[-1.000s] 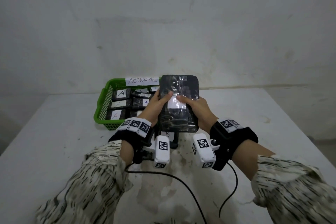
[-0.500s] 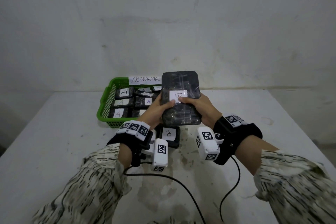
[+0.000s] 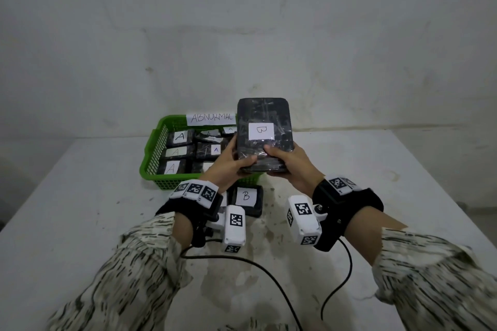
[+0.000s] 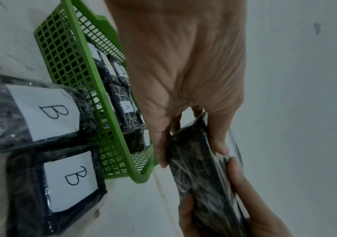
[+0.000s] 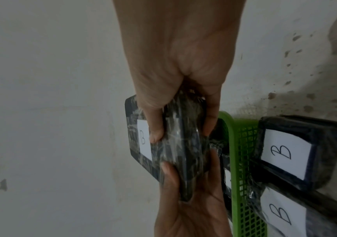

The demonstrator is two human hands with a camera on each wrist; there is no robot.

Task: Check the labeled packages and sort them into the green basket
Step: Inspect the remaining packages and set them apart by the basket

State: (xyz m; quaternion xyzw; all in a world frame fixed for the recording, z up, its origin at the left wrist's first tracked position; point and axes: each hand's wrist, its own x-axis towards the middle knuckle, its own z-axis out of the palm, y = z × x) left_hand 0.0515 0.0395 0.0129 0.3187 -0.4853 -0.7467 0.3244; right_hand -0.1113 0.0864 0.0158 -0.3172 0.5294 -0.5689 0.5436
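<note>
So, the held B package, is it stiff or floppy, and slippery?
Probably stiff: the B package stands upright from its lower end without sagging. Its glossy plastic wrap may be slippery. Both the left hand and right hand grip it.

The head camera looked forward and down across the desk (image 3: 80,196) toward the wall. Each wrist camera looked close along its hand. All three views shared the held package (image 3: 262,115) and the green basket (image 3: 153,148).
</note>
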